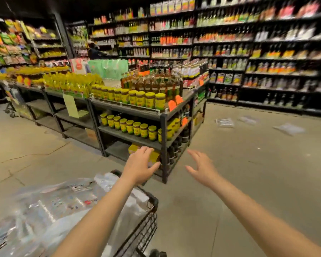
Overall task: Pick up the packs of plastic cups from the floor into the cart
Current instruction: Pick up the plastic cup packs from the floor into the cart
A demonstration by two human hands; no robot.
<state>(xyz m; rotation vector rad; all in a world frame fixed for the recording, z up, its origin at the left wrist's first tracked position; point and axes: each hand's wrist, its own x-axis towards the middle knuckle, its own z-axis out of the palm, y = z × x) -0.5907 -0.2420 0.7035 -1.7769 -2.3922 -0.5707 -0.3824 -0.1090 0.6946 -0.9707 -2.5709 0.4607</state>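
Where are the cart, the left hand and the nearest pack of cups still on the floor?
cart (pixel 152 201): head view, on the black front rim.
left hand (pixel 139 167): head view, on the back of the hand.
nearest pack of cups on the floor (pixel 225 122): head view, on its clear wrapping.

Left hand (pixel 140 166) and right hand (pixel 202 168) raised ahead, fingers spread, holding nothing. Black wire cart (pixel 146 221) lower left, filled with clear packs of plastic cups (pixel 63 203). Three more packs on floor (pixel 248 173) far right: (pixel 225 122), (pixel 248 119), (pixel 289 129). Display rack (pixel 163 115) with yellow-lidded jars (pixel 145 100) straight ahead. Picture blurred.
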